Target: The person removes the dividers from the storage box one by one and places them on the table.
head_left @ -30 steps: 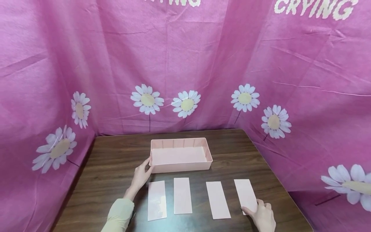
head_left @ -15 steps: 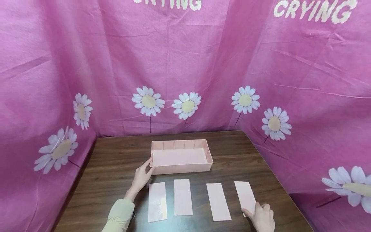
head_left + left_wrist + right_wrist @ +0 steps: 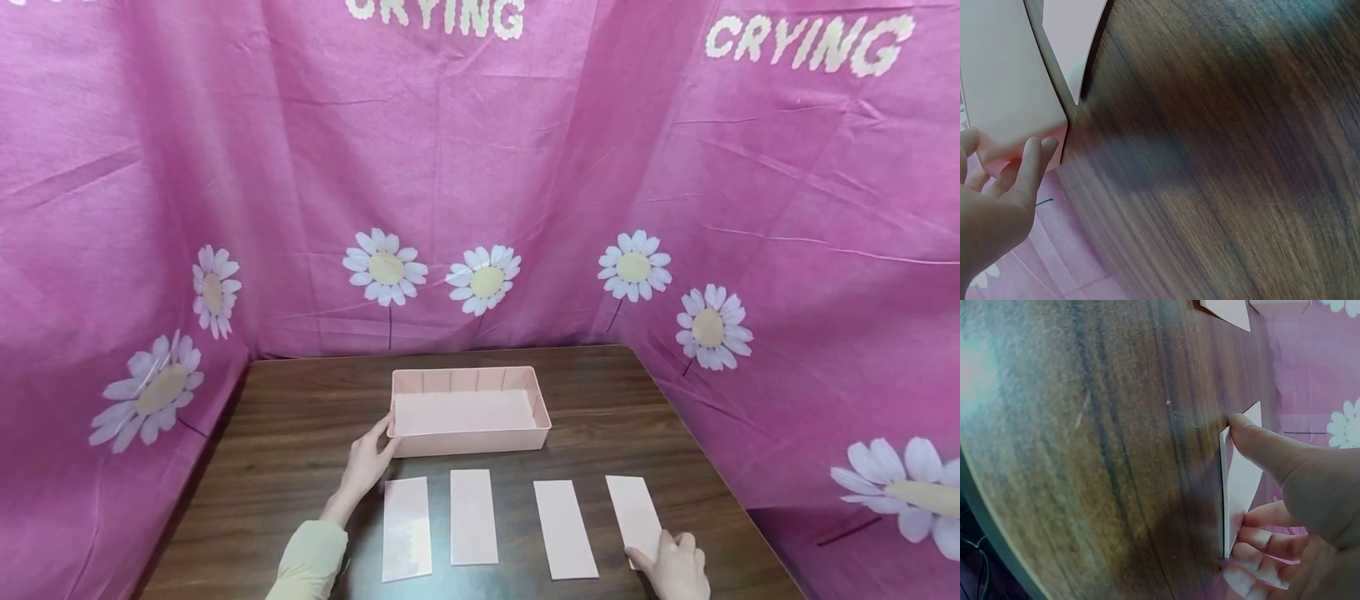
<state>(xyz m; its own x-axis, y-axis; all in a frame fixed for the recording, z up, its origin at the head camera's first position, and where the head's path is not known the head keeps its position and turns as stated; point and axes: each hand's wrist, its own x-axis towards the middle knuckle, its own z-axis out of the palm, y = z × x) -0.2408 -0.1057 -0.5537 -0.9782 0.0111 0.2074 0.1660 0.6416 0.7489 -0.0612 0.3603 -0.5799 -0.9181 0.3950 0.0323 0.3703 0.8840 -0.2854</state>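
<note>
My left hand (image 3: 365, 462) holds the left end of a pale pink, open-topped plastic box (image 3: 472, 442), thumb near its front corner. In the left wrist view, fingertips (image 3: 1032, 147) lie against the end of that box (image 3: 1007, 75). At the front right, my right hand (image 3: 677, 568) grips the near end of a thin, pale pink rectangular panel (image 3: 632, 504). The right wrist view shows the thumb on one long edge of this panel (image 3: 1245, 478) and fingers along its other side.
Three similar panels lie flat in front of the box: a glossy left one (image 3: 407, 529), a second (image 3: 473, 517) beside it, and a third (image 3: 566, 529) nearer the right hand. Pink curtains (image 3: 480, 167) with daisies surround the dark wooden table (image 3: 300, 408).
The head view has tilted up slightly, so the table sits lower in it. My right fingers have drawn in a little at the panel's side. The left hand and box have stayed put.
</note>
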